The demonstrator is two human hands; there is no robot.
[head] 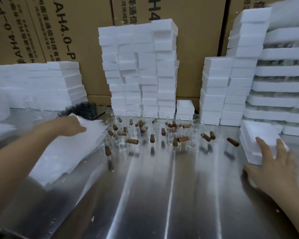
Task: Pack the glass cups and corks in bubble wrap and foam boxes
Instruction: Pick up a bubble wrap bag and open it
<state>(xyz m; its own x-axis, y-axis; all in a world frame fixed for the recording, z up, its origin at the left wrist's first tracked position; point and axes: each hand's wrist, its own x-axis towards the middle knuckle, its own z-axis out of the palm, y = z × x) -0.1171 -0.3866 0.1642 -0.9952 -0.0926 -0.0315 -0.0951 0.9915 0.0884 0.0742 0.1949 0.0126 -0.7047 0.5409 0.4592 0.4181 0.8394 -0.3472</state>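
Glass cups [120, 141] and corks [132, 141] sit scattered at mid-surface [162, 195]. Your left hand [75, 125] grips the white wrap stack [67, 149], fingers curled. Your right hand [273, 163], fingers [262, 144] spread, is over a foam box [259, 133].

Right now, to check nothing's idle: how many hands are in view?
2: left hand grips the white wrap sheet; right hand, fingers spread, touches the near foam box.

Left hand [74, 125] holds bubble wrap [71, 150]; right hand [273, 163] touches foam box [261, 131].
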